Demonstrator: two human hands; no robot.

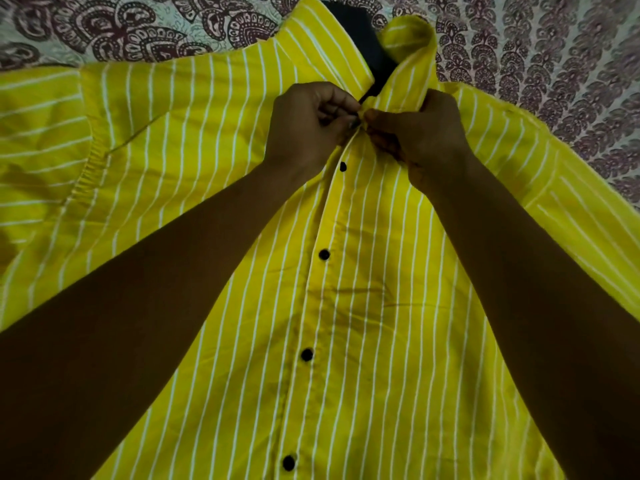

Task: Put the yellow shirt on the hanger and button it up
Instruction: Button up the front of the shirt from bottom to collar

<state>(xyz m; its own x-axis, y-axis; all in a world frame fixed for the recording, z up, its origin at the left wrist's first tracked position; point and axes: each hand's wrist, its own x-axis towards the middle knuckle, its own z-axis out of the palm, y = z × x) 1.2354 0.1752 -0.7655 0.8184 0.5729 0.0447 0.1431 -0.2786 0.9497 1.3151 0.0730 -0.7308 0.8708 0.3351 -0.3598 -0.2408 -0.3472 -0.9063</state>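
The yellow shirt (363, 306) with thin white stripes lies flat, front up, collar at the top. Several black buttons (324, 254) run down its closed placket. Inside the open collar shows the dark hanger (360, 32); the rest of it is hidden under the cloth. My left hand (308, 129) pinches the placket edge just below the collar. My right hand (419, 140) pinches the opposite edge at the same spot, fingertips almost touching the left hand's. The top button is hidden between the fingers.
The shirt lies on a bed sheet (540, 64) printed with dark paisley shapes on a pale ground. Both sleeves spread out to the sides, the left one (45, 150) wide and gathered at the shoulder seam.
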